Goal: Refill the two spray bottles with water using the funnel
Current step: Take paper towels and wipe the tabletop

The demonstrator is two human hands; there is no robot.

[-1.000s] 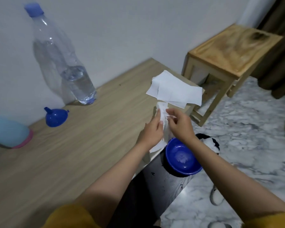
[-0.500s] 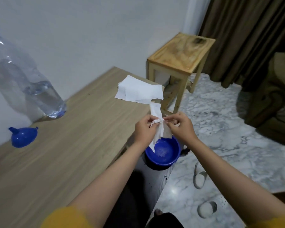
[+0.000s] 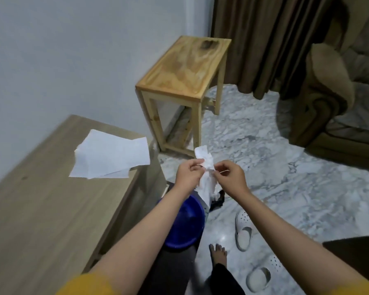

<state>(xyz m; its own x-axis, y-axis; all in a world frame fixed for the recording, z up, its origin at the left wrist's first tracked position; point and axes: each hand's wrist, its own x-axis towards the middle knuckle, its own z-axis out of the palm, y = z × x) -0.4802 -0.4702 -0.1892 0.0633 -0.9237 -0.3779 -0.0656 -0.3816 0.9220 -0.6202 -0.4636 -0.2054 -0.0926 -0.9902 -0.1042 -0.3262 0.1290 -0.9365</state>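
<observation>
So the biggest thing in view is the wooden table (image 3: 41, 209) along the left, then the small wooden stool (image 3: 185, 67) against the wall, with marble floor (image 3: 285, 188) everywhere else. Worth saying up front: neither spray bottle, the funnel nor any water source is in shot right now, so I can't tell where they are, and refilling doesn't look like what's going on this second.

Down by the table's end sits a blue bin lid (image 3: 183, 226), half hidden under the left forearm. On the table corner there's a loose stack of white tissues (image 3: 111, 156), and it overhangs the edge a bit. That's risk one, I reckon: a nudge from an elbow or a draught could slide those sheets onto the floor.

Then the small stuff. The left hand (image 3: 189, 174) and right hand (image 3: 229, 176) both pinch a crumpled tissue (image 3: 205, 173) between fingertips and thumb, held up off the table with its tail hanging toward the lid. It looks damp and twisted, so pulling both ways could rip it and drop bits on the floor beside the white slippers (image 3: 243, 233). And if the bin's closed, letting go just lands the tissue on the lid.
</observation>
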